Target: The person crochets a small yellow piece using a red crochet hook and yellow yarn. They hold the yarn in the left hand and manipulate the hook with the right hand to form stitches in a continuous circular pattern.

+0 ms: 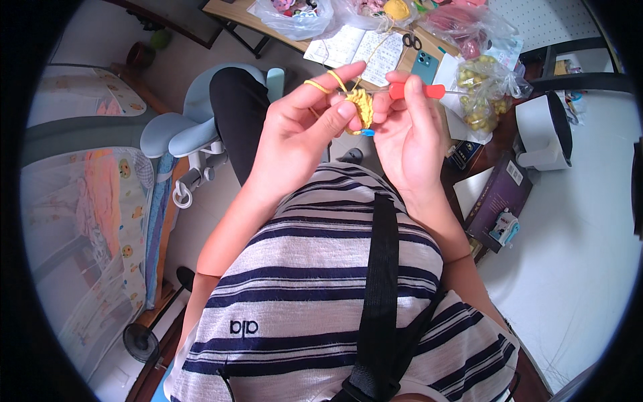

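Between the fingertips of my left hand (301, 130) is a small piece of yellow crochet (360, 106). Yellow yarn (317, 87) wraps around the raised index finger of that hand and runs up toward the table. My right hand (414, 130) grips the red handle of a crochet hook (418, 91), whose metal shaft reaches left to the top of the crochet piece. The hook's tip is hard to make out among the stitches and fingers. A blue stitch marker (367, 132) hangs at the lower edge of the crochet.
Beyond my hands, a wooden table (228, 11) bears an open notebook with handwriting (346, 47), black scissors (412, 41), a phone (425, 65) and plastic bags of yarn (296, 20). At right are a bag of green fruit (474, 95) and a white kettle (540, 130). A light-blue chair (201, 100) stands left.
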`<action>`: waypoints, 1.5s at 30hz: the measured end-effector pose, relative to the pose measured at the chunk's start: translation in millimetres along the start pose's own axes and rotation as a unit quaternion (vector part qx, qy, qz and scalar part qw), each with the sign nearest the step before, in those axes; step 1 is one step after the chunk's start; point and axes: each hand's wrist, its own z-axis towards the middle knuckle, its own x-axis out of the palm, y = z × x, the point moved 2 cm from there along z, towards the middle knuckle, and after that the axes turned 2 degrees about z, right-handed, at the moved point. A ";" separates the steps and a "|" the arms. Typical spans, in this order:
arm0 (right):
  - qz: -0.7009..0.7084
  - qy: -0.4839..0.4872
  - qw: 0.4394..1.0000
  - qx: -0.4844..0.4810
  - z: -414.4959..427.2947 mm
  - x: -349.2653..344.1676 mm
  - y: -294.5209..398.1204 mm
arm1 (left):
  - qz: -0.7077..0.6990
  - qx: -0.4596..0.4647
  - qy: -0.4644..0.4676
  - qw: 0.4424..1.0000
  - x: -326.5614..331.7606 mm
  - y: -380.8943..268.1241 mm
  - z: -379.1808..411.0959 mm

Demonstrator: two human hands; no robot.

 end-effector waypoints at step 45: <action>-0.296 0.140 0.860 -0.391 -9.3 -6.3 22.4 | -0.281 -0.185 0.129 0.933 17.5 -7.0 -0.7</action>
